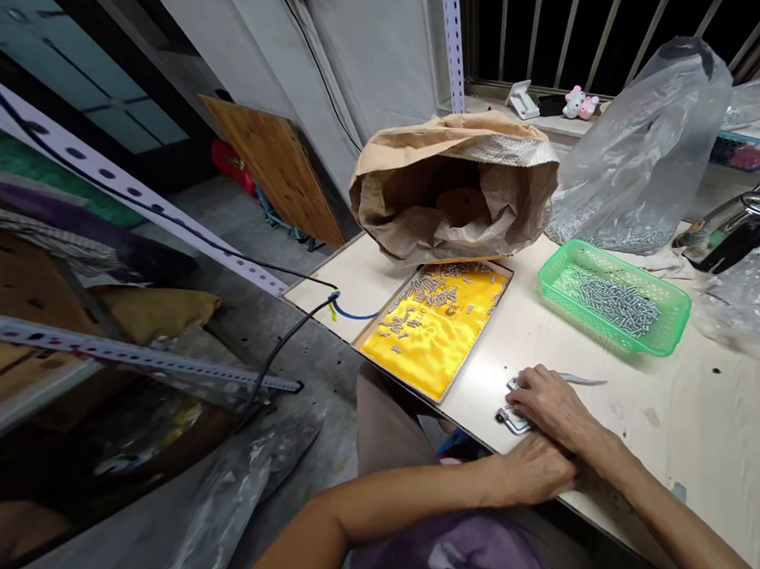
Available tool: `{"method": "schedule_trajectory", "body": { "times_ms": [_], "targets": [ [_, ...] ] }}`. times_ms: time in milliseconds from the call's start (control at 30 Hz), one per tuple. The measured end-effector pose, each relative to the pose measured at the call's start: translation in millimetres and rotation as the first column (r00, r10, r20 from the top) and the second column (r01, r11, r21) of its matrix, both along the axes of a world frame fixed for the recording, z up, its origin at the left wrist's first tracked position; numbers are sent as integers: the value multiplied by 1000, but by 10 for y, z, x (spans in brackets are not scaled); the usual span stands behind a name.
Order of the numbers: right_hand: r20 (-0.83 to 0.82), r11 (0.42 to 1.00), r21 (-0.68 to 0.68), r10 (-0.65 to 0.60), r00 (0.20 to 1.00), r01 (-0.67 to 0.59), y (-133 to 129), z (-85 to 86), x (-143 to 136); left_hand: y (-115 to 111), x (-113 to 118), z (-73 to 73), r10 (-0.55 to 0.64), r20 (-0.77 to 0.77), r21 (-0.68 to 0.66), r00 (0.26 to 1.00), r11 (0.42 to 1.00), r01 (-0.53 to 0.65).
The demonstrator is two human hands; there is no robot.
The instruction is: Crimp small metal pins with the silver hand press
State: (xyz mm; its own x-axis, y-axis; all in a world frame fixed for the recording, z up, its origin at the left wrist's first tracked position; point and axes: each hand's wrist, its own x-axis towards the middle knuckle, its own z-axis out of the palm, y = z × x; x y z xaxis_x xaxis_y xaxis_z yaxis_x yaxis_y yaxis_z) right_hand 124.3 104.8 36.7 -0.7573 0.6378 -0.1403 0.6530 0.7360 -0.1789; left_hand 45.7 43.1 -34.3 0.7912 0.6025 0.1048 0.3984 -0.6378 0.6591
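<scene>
My right hand [549,406] rests on the table with its fingers curled over a small metal clamp [516,423] that has a dark knob. From behind that hand sticks a thin pointed metal tool [585,379]; I cannot see whether the fingers touch it. At the table's front edge, my left hand [532,471] is closed, tucked against the right wrist, its fingertips hidden. Left of the hands lies a shallow tray [455,371] lined with shiny yellow cloth. Small metal pins [432,292] are scattered over its far part.
Behind the tray a brown paper sack [456,143] gapes open. A green plastic basket [677,324] holds many metal pins. Farther back stand a clear plastic bag [645,155] and a glass and metal pot [737,225]. Black and blue cables [287,335] cross at the table's left corner.
</scene>
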Motion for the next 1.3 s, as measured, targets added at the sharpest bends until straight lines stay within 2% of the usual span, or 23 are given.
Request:
{"method": "schedule_trajectory", "body": {
  "times_ms": [67, 167, 267, 333, 367, 433, 467, 500, 533, 600, 633, 733, 800, 833, 867, 967, 1067, 1167, 1300],
  "targets": [
    [-10, 999, 27, 24, 1000, -24, -22, 2, 9, -10, 51, 16, -18, 9, 4, 1000, 1000, 18],
    [-15, 980, 146, 138, 990, -135, -47, -55, -53, -91, 31, 128, -32, -8, 30, 999, 999, 32],
    [-87, 946, 263, 218, 972, -188, -38, -132, -145, -234, -128, 285, -125, -19, 128, 992, 984, 126],
    [-238, 947, 283, 222, 946, -151, 0, -117, -177, -301, -333, 370, -166, -1, 225, 986, 961, 162],
    [-340, 954, 279, 204, 918, -108, 31, -73, -171, -306, -472, 405, -129, 8, 255, 992, 959, 122],
    [-537, 965, 259, 115, 836, 33, 133, 91, -99, -235, -817, 470, 115, 18, 239, 993, 964, -116],
    [-613, 956, 256, 47, 789, 142, 208, 201, -28, -159, -1011, 502, 304, 8, 198, 953, 933, -299],
    [-663, 930, 259, -26, 748, 262, 300, 319, 65, -59, -1207, 533, 513, -15, 150, 858, 850, -506],
    [-692, 875, 283, -97, 715, 393, 409, 436, 178, 58, -1391, 562, 594, -29, 149, 804, 798, -584],
    [-721, 728, 371, -165, 673, 576, 651, 631, 445, 321, -1684, 608, 676, -40, 154, 736, 732, -664],
    [-711, 674, 413, -181, 679, 613, 766, 699, 583, 453, -1779, 622, 702, -45, 156, 711, 708, -689],
    [-556, 604, 550, -251, 792, 577, 968, 770, 919, 815, -1839, 628, 761, -59, 151, 646, 646, -748],
    [-472, 592, 601, -279, 836, 537, 920, 714, 1011, 1022, -1746, 610, 797, -79, 137, 598, 603, -786],
    [-465, 606, 596, -275, 842, 527, 841, 661, 1013, 1115, -1681, 599, 813, -92, 127, 575, 582, -803],
    [-478, 636, 571, -257, 840, 520, 732, 594, 991, 1202, -1615, 587, 826, -105, 115, 555, 564, -818],
    [-538, 802, 388, -204, 818, 455, 331, 357, 840, 1410, -1465, 557, 838, -137, 66, 529, 540, -839],
    [-595, 894, 179, -234, 769, 410, 22, 186, 641, 1492, -1430, 546, 834, -144, 1, 533, 539, -843],
    [-653, 926, -42, -310, 692, 375, -37, 139, 361, 1414, -1455, 563, 832, -129, -87, 539, 532, -842],
    [-728, 879, -331, -470, 499, 345, 186, 134, -203, 1117, -1455, 606, 830, -112, -259, 547, 507, -822]
  ]
}}
